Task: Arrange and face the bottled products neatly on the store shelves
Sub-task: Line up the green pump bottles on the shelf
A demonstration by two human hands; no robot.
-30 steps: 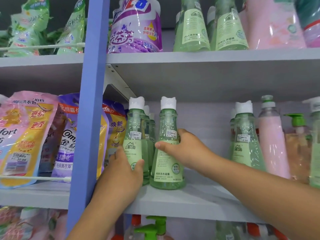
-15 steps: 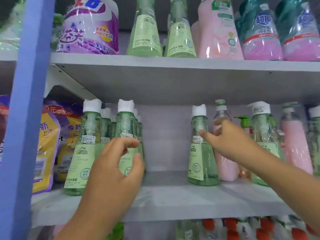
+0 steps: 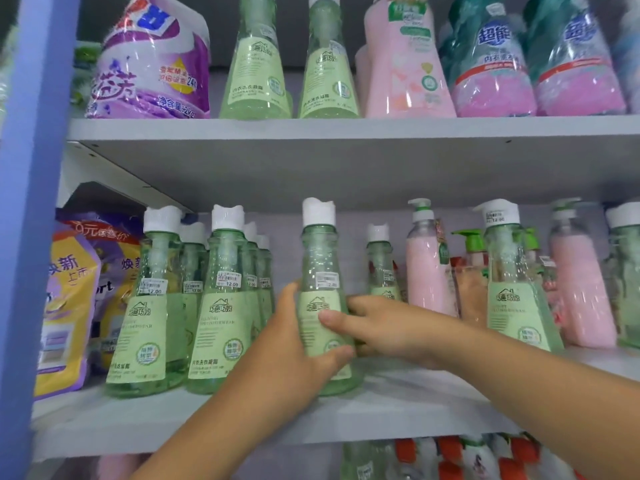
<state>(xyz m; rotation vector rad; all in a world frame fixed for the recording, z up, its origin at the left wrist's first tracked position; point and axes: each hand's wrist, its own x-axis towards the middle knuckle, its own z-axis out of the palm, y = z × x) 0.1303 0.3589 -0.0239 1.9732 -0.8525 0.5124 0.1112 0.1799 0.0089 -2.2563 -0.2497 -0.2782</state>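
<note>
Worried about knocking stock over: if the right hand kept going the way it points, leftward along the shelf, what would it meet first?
The right hand already grips the held green bottle. Past that, likely the front green bottle of the left group, though depth is unclear.

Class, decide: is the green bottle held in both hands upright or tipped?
Upright: the green bottle stands with its white cap directly above its base on the shelf.

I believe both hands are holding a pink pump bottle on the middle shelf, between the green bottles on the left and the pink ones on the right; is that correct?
Not quite: the head view shows the left hand and right hand holding a green bottle with a white cap, not a pink pump bottle. It does stand on the middle shelf, between those groups.
</note>
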